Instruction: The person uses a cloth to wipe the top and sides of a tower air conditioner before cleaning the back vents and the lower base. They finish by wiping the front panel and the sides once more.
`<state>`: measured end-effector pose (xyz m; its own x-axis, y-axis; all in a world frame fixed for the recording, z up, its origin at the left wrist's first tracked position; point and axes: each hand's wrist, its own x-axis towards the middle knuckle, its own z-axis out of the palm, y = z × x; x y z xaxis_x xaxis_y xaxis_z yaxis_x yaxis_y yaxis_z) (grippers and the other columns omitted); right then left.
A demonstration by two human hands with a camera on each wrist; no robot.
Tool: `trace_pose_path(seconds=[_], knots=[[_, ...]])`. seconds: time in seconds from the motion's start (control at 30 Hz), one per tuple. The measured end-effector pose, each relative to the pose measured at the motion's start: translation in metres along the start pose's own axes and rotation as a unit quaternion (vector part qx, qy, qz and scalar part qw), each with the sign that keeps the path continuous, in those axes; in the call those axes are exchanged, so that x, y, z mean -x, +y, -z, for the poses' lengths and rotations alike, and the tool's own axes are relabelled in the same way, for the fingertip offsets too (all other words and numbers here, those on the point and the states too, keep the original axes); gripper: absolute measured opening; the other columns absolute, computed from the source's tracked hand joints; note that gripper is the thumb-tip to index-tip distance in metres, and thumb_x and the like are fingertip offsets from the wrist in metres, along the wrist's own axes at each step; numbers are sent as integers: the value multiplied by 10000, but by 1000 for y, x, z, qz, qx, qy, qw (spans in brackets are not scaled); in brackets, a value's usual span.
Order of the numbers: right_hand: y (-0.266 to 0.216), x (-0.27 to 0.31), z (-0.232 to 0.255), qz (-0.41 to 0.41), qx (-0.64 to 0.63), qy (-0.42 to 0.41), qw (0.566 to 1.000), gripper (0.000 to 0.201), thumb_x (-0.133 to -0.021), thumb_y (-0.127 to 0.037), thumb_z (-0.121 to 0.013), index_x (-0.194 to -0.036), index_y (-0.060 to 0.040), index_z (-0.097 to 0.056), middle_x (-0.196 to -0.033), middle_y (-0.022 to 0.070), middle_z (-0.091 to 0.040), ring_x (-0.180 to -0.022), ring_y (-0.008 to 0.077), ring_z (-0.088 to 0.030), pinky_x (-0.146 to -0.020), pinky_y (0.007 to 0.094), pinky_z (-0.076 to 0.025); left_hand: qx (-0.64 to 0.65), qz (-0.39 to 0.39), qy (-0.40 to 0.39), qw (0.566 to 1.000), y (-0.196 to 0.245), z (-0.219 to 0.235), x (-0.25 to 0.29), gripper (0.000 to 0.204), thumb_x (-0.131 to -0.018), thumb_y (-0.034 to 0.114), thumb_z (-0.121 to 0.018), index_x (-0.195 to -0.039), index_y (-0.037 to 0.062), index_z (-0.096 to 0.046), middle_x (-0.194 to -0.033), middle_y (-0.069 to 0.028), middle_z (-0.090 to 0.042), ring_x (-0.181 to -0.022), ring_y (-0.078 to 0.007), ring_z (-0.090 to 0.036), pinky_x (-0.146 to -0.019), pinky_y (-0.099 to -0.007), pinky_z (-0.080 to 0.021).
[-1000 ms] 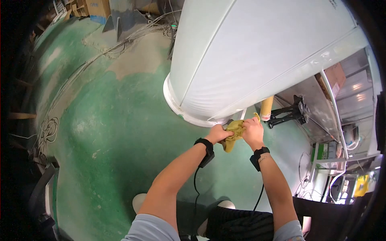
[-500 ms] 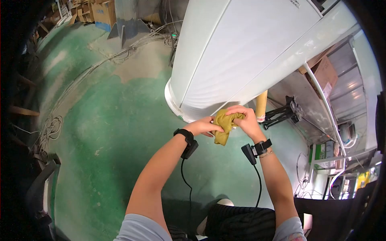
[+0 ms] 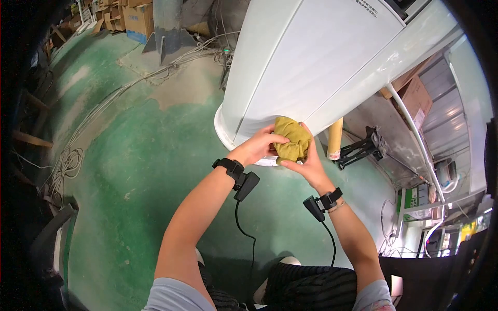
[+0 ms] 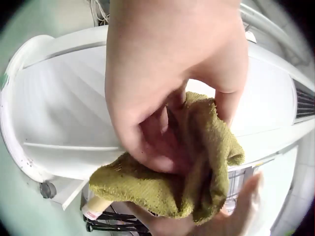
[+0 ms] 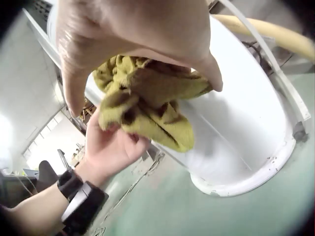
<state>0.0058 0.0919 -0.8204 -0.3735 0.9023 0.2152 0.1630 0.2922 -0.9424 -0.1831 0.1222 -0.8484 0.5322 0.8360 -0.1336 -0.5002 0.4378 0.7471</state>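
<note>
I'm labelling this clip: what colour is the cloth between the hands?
The cloth is olive-yellow, which shows best in the left wrist view.

An indoor workshop or storeroom, by the look of it, has a green-coated floor (image 3: 129, 207) with a bare greyish patch (image 3: 181, 83) on the far side. Loose cables (image 3: 109, 94) trail along the left toward a tangled coil (image 3: 70, 165), while cardboard boxes (image 3: 138, 22) stand at far left beside a metal column (image 3: 167, 23). At right, a folded black stand (image 3: 364, 147) and a yellow tube (image 3: 335, 137) sit near a white pipe frame (image 3: 416, 133).
</note>
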Motion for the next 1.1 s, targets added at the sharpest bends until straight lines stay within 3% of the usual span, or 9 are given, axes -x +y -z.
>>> trace_pose_path(seconds=[0.17, 0.3, 0.4, 0.5, 0.6, 0.67, 0.87, 0.97, 1.1], knots=[[-3, -7, 3, -30, 32, 32, 999, 892, -715, -33, -794, -1461, -54, -307, -1345, 135, -496, -1282, 202, -461, -1038, 335, -424, -93, 27, -25, 995, 18, 4, 2, 566, -873, 267, -704, -1339, 49, -468, -1240, -82, -578, -1169, -192, -556, -939, -371, -505], [-13, -14, 2, 23, 143, 28, 989, 820, -689, 14, -753, -1419, -57, -387, -1314, 138, -526, -1243, 232, -506, -1018, 346, -440, -332, 83, -23, 939, 57, 7, 6, 782, -789, 389, -784, -1378, 14, -431, -1257, -109, -560, -1142, -198, -560, -895, -361, -530], [-26, -16, -1, 84, 271, 26, 959, 797, -674, 53, -720, -1402, -88, -428, -1309, 146, -518, -1215, 293, -525, -989, 365, -463, -404, 27, -9, 914, 71, 6, 22, 820, -778, 345, -801, -1408, 14, -393, -1292, -139, -523, -1162, -206, -552, -891, -352, -539], [-43, -21, -5, 140, 351, 14, 926, 803, -670, 77, -699, -1402, -129, -441, -1312, 152, -495, -1194, 346, -523, -955, 390, -487, -500, -83, -68, 860, 62, 25, 17, 818, -768, 283, -816, -1405, 9, -383, -1297, -160, -502, -1129, -211, -582, -872, -344, -557], [-52, -25, -15, 150, 391, 17, 908, 808, -678, 73, -705, -1406, -159, -442, -1338, 147, -465, -1195, 360, -515, -922, 406, -505, -327, -11, -28, 945, 71, 11, 36, 762, -775, 187, -806, -1390, 6, -393, -1262, -158, -518, -1071, -209, -619, -858, -340, -568], [-56, -27, -22, 140, 410, 20, 901, 810, -685, 57, -719, -1409, -178, -444, -1370, 143, -445, -1209, 361, -509, -907, 415, -512, -281, -6, -37, 959, 74, 18, 37, 727, -789, 144, -786, -1388, 8, -397, -1248, -156, -523, -1033, -205, -635, -859, -340, -568], [-48, -35, -34, 256, 527, 2, 811, 816, -680, -3, -721, -1413, -245, -457, -1432, 136, -416, -1101, 330, -541, -856, 400, -523, -223, -68, -41, 972, 71, 54, 41, 672, -796, 18, -725, -1390, 30, -410, -1239, -143, -528, -1088, -211, -604, -941, -336, -520], [-27, -42, -37, 329, 588, -9, 739, 688, -740, -58, -654, -1383, -241, -494, -1414, 124, -445, -1062, 293, -538, -829, 376, -511, -184, -81, -17, 979, 65, 68, 43, 683, -782, -25, -707, -1394, 41, -411, -1252, -139, -527, -1120, -212, -580, -976, -334, -491], [-4, -50, -46, 343, 651, -31, 676, 550, -798, -111, -585, -1338, -192, -528, -1412, 114, -458, -1095, 278, -526, -818, 373, -482, -147, -103, 41, 983, 53, 85, 38, 668, -774, -54, -692, -1378, 44, -422, -1254, -140, -540, -1078, -207, -596, -951, -319, -489]])
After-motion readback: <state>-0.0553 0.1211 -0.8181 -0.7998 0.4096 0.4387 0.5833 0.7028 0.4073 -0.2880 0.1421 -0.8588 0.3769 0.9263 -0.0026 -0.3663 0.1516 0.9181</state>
